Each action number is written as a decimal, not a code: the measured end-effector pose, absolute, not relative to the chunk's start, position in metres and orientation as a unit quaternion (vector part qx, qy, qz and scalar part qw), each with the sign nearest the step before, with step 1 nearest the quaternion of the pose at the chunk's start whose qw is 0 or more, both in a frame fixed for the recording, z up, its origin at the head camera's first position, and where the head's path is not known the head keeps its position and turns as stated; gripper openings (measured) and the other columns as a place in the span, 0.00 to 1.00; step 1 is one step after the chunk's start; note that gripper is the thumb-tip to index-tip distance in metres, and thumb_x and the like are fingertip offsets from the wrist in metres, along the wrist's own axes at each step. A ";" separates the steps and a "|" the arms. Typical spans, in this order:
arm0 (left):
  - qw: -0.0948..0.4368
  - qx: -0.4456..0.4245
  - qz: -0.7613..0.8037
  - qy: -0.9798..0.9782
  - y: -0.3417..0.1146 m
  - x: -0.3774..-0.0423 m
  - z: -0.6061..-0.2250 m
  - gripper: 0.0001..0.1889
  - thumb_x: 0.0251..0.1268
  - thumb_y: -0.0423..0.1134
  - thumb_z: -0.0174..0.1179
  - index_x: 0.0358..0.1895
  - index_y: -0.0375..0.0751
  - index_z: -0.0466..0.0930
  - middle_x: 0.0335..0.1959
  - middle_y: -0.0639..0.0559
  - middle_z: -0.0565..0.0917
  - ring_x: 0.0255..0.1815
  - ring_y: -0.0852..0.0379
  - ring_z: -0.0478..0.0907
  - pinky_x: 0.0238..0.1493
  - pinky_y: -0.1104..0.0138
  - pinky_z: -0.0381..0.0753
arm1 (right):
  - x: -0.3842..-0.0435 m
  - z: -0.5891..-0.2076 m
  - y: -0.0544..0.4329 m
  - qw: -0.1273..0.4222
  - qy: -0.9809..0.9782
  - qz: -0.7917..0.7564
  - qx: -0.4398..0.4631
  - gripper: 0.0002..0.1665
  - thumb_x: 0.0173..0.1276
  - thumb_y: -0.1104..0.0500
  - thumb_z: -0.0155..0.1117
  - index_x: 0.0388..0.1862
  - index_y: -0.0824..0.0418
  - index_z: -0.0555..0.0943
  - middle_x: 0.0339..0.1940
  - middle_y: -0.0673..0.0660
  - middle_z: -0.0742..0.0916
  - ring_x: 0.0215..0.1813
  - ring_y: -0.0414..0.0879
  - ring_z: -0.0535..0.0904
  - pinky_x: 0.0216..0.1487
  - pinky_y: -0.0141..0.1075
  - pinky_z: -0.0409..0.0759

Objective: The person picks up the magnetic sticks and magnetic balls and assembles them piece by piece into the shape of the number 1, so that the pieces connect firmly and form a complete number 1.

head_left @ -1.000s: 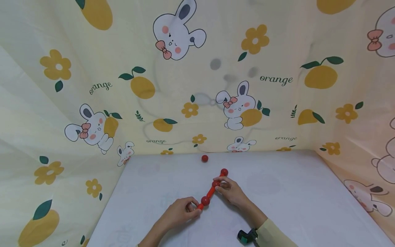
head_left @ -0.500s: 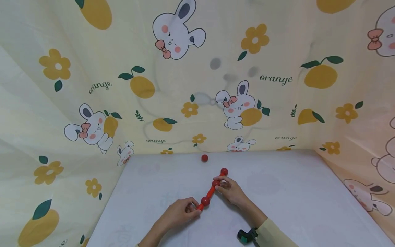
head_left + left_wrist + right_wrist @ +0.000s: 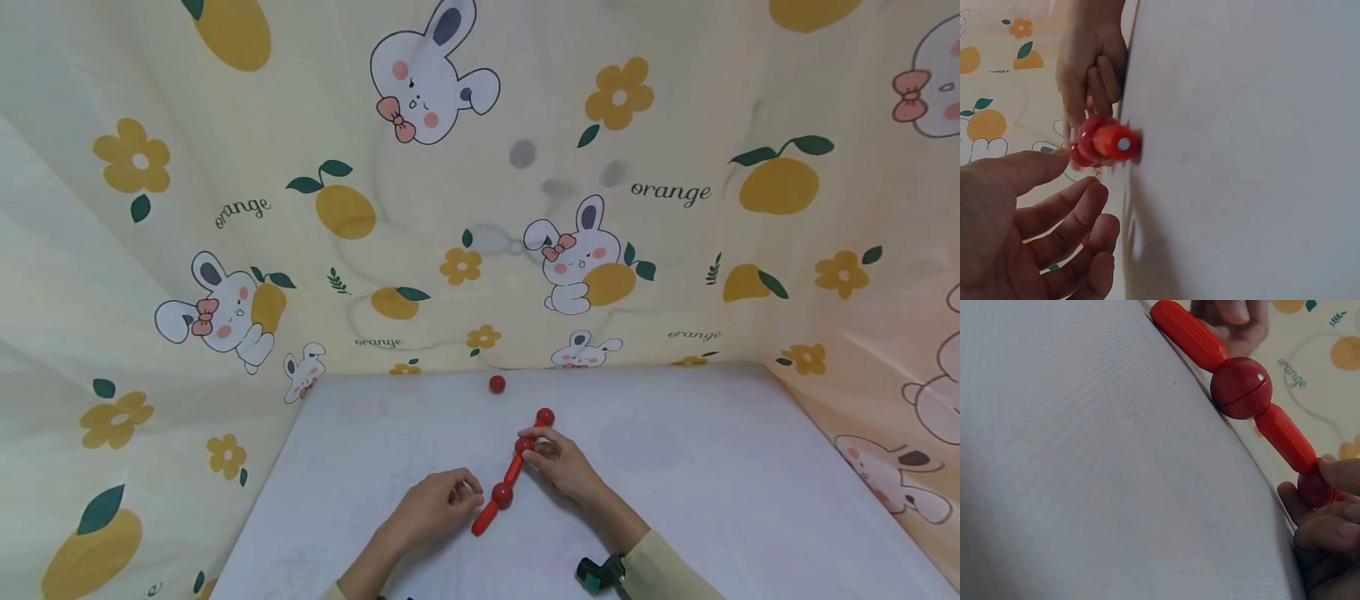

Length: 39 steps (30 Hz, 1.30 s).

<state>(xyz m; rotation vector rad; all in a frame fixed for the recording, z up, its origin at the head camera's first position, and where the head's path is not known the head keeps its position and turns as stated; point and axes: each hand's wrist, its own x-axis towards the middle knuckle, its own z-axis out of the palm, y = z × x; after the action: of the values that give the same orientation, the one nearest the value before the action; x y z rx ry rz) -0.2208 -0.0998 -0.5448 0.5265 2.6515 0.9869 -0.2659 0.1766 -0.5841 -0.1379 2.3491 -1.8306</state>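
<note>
A chain of red rods and dark red balls slants across the white table in the head view. My right hand [image 3: 564, 468] pinches its middle ball [image 3: 524, 446] between thumb and fingers, partly hiding it. Beyond it sits the far ball [image 3: 545, 416]. Nearer me, a rod [image 3: 1285, 437] leads to the near ball [image 3: 1241, 388], and the end rod [image 3: 485, 517] points toward me. That rod's tip bears a silvery disc [image 3: 1124, 144] in the left wrist view. My left hand [image 3: 438, 504] is just left of the end rod, fingers loosely bent, holding nothing.
One loose red ball [image 3: 497, 384] lies near the table's back edge. A small black device [image 3: 600, 575] is by my right sleeve. Printed cloth [image 3: 420, 183] with rabbits and oranges walls in the table [image 3: 697, 483] at the back and sides.
My left hand has let go of the end rod and drawn slightly up and left. More of that rod shows, and the chain's near end has shifted slightly. The right hand keeps its hold.
</note>
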 end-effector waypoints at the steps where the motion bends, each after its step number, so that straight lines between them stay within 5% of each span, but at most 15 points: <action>1: 0.129 0.182 0.338 0.915 -0.099 -0.223 -0.543 0.06 0.75 0.50 0.69 0.46 0.56 0.86 0.29 0.65 0.82 0.31 0.63 0.77 0.35 0.65 0.77 | -0.266 -0.584 0.177 0.080 0.785 -0.612 -0.046 0.22 0.76 0.57 0.73 0.67 0.52 0.84 0.59 0.55 0.88 0.56 0.53 0.80 0.34 0.32 0.77; 22: 0.054 0.197 0.308 0.929 -0.082 -0.276 -0.530 0.08 0.75 0.48 0.69 0.51 0.55 0.86 0.34 0.63 0.83 0.35 0.62 0.78 0.35 0.68 0.80 | -0.267 -0.588 0.178 0.082 0.785 -0.611 -0.057 0.22 0.77 0.58 0.71 0.67 0.52 0.83 0.60 0.57 0.88 0.50 0.51 0.80 0.26 0.31 0.71; 30: 0.022 0.216 0.287 0.933 -0.077 -0.302 -0.530 0.14 0.75 0.48 0.70 0.57 0.49 0.85 0.39 0.61 0.85 0.36 0.63 0.78 0.34 0.70 0.79 | -0.263 -0.583 0.178 0.071 0.786 -0.609 -0.077 0.23 0.77 0.57 0.71 0.69 0.57 0.81 0.62 0.62 0.88 0.60 0.55 0.84 0.42 0.33 0.80; 39: 0.016 0.185 0.322 0.928 -0.067 -0.328 -0.534 0.19 0.75 0.48 0.70 0.62 0.48 0.82 0.52 0.51 0.86 0.42 0.58 0.79 0.41 0.66 0.82 | -0.265 -0.586 0.176 0.076 0.786 -0.609 -0.066 0.23 0.77 0.57 0.72 0.68 0.55 0.82 0.61 0.60 0.89 0.57 0.53 0.83 0.36 0.31 0.78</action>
<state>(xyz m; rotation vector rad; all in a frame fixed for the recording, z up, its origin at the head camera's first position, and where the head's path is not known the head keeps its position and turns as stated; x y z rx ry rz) -0.3277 -0.0666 -0.5343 0.5759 2.8875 1.0011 -0.2648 0.1763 -0.5858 -0.1971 2.3574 -1.8266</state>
